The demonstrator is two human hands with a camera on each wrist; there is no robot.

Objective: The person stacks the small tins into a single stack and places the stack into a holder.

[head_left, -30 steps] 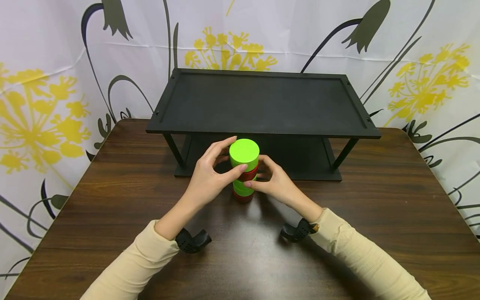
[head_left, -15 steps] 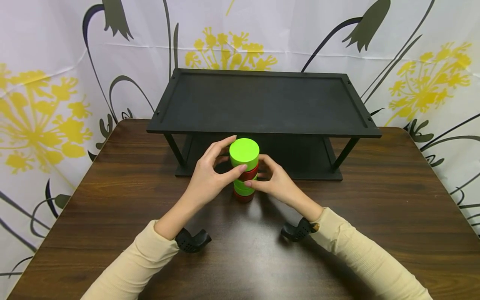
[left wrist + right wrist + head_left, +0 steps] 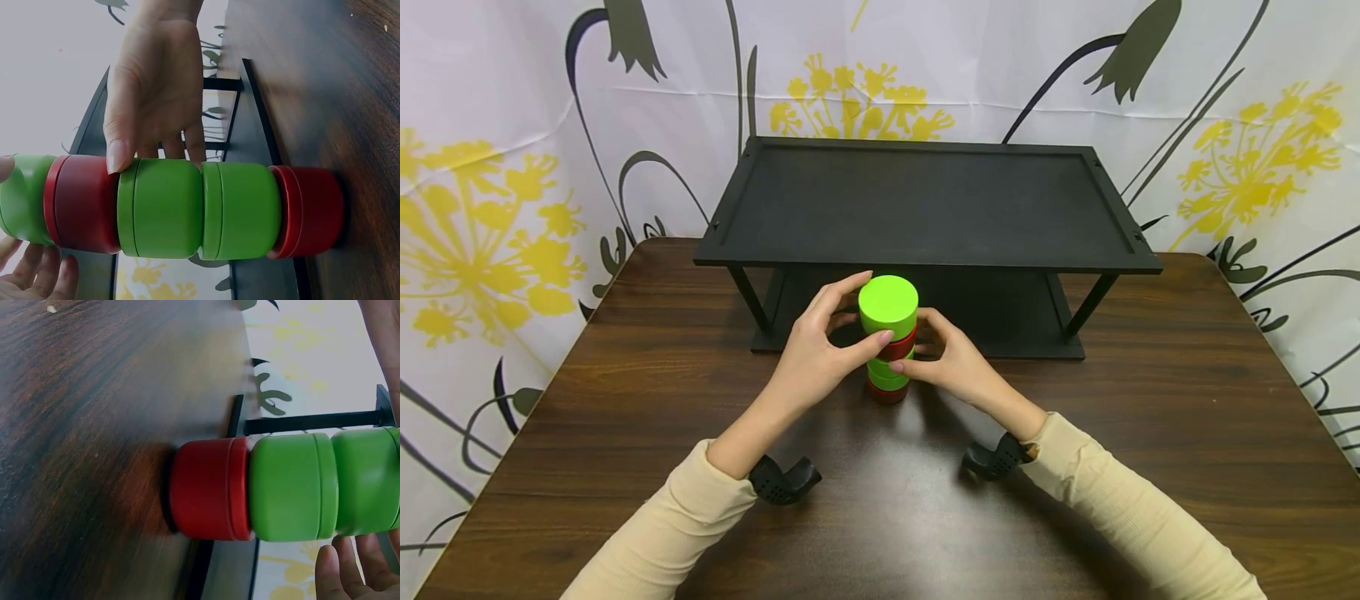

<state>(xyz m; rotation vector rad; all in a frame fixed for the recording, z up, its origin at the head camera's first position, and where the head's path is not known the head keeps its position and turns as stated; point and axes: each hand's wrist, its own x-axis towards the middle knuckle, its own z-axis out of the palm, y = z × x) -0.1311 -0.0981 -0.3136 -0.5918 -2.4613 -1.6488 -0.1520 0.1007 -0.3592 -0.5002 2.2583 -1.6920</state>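
A stack of several lidded round jars stands upright on the table. From the bottom come a red jar [image 3: 203, 489], two green jars [image 3: 167, 208], another red jar [image 3: 84, 203] and a green jar [image 3: 889, 307] on top. My left hand [image 3: 818, 343] holds the top green jar, thumb at its near side and fingers around its left and far side. Lower down, my right hand [image 3: 958, 367] grips the stack from the right. Its thumb [image 3: 119, 153] lies at the seam between the upper red jar and the green one beneath; its other fingers are partly hidden behind.
Just behind the stack stands a black two-level shelf [image 3: 925, 204] on thin legs. The dark wooden table [image 3: 647, 375] spreads to both sides, and a flower-patterned cloth [image 3: 985, 67] hangs behind it. Each wrist wears a black camera mount [image 3: 784, 482].
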